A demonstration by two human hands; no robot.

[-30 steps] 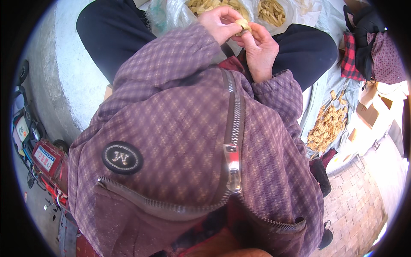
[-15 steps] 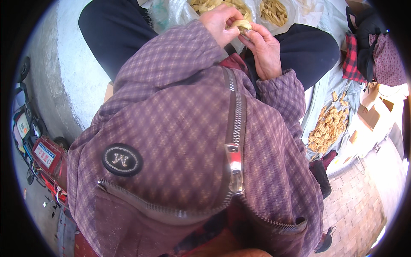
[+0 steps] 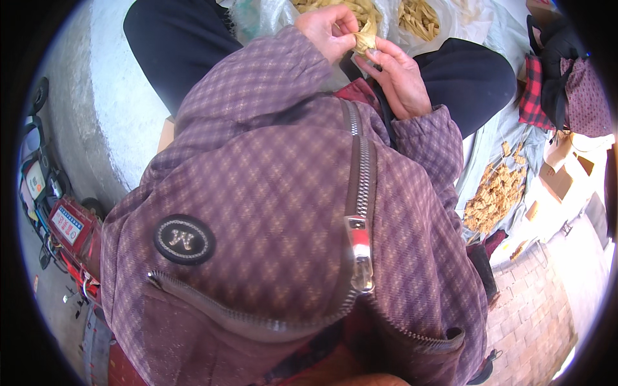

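Observation:
Between my two hands is a pale yellow strip [image 3: 365, 41], thin and folded, like a piece of bean curd skin. My left hand [image 3: 326, 32] pinches its upper left side between thumb and fingertips. On the lower right, my right hand [image 3: 400, 76] grips it with thumb and index finger, the palm partly turned up. Just beyond the hands, a plastic bag [image 3: 270, 16] holds many similar yellow strips [image 3: 351, 9]. More strips [image 3: 418, 19] lie in a second bag at its right. Whether a thin stick is inside the held piece cannot be made out.
My dark-trousered legs [image 3: 467, 80] frame the bags. At right, a heap of folded golden pieces [image 3: 496, 196] lies on a plastic sheet, some apparently on sticks. Beyond it are cardboard boxes [image 3: 557, 180] and dark and checked cloths [image 3: 534, 93]. A red vehicle [image 3: 74, 225] stands far left.
The strip has turned from a lying, curved loop to a more upright, gathered shape. My left fingers have shifted to its top, and my right fingers have opened slightly underneath.

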